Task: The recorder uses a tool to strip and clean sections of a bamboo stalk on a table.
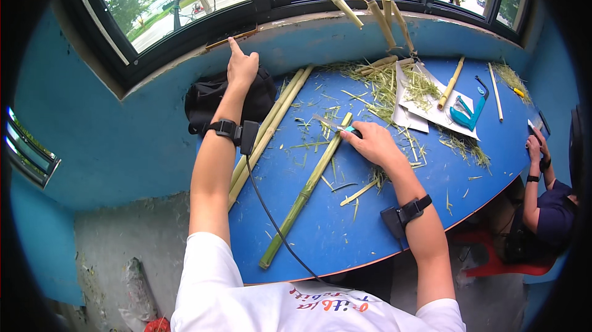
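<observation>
My left hand (243, 68) reaches to the window sill, its index finger stretched out and the other fingers partly curled. The fingertip is at a thin brown strip (232, 38) lying along the sill; nothing shows in the hand. My right hand (374, 144) is closed round the teal and black handle of a knife (330, 123). The blade points left, by the upper end of a green bamboo stalk (303, 195) that lies slantwise on the blue table (382, 227). Two paler bamboo poles (271, 125) lie side by side to its left.
A black bag (206, 102) sits by the wall. Shavings (385, 88), white sheets (431, 101), a teal-handled saw (470, 110) and several bamboo pieces (452, 82) occupy the table's far side. At the right edge another person (552, 209) sits, holding something. A cable (271, 209) hangs from my left wrist.
</observation>
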### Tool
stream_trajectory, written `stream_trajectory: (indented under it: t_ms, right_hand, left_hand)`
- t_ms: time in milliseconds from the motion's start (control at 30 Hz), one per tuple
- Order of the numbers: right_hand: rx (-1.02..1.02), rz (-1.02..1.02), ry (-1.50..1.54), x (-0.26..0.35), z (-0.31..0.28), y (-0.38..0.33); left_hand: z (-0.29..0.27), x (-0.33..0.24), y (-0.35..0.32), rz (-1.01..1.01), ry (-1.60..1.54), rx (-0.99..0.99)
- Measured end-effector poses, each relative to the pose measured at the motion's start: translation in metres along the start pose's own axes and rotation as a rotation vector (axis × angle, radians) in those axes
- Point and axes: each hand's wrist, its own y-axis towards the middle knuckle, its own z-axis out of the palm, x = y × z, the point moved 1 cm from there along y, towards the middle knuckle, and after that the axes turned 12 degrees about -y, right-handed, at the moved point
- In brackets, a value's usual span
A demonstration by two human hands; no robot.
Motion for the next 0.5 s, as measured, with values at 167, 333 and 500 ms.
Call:
stream_trajectory:
  t_ms: [167, 333, 500]
  right_hand:
    - [0.004, -0.013, -0.02, 0.0, -0.002, 0.0]
    - [-0.027, -0.018, -0.019, 0.0, -0.003, 0.0]
    - [0.011, -0.007, -0.025, -0.003, 0.0, 0.0]
  left_hand:
    - [-0.005, -0.018, -0.043, 0.122, -0.109, 0.076]
    - [0.009, -0.038, -0.09, 0.118, -0.105, 0.436]
    - [0.02, -0.046, -0.123, 0.136, -0.015, 0.761]
